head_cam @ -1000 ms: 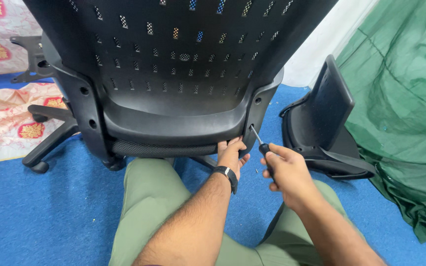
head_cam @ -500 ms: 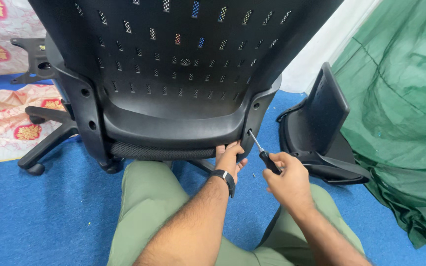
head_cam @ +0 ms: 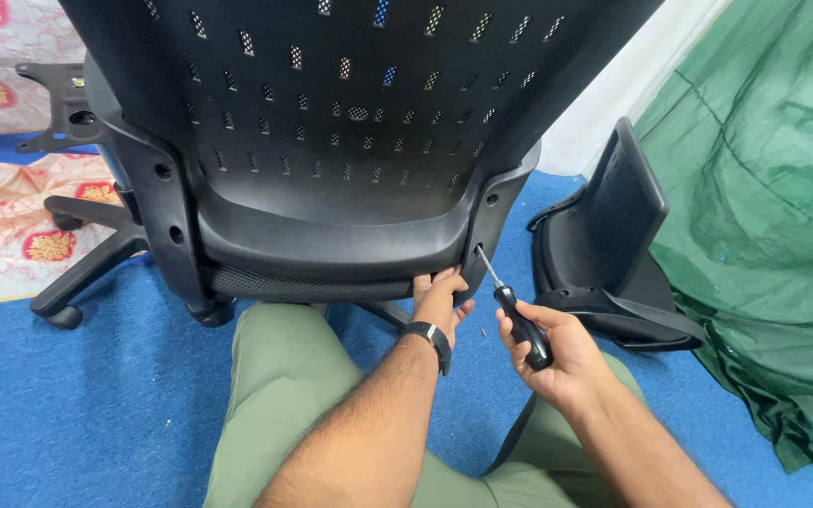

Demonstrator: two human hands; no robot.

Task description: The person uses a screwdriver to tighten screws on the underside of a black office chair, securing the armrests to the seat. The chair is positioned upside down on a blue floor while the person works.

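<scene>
A black office chair [head_cam: 331, 188] with a perforated mesh back stands right in front of me, its back facing me. My right hand [head_cam: 557, 353] grips the black handle of a screwdriver [head_cam: 516, 315]. Its metal tip sits in a hole on the chair's right rear bracket [head_cam: 491, 221]. My left hand [head_cam: 439, 293], with a black watch on the wrist, presses against the underside of the seat edge just left of that bracket. My knees in green trousers [head_cam: 284, 395] reach under the chair.
A loose black armrest or seat part [head_cam: 613, 254] lies on the blue carpet [head_cam: 77, 414] to the right. Green cloth [head_cam: 764, 235] is heaped at the far right. Patterned fabric [head_cam: 21, 226] and the chair's wheeled base [head_cam: 87, 273] sit at the left.
My right hand has shifted slightly down and right, and the screwdriver tip has stayed at the bracket hole. The left hand keeps its place under the seat edge.
</scene>
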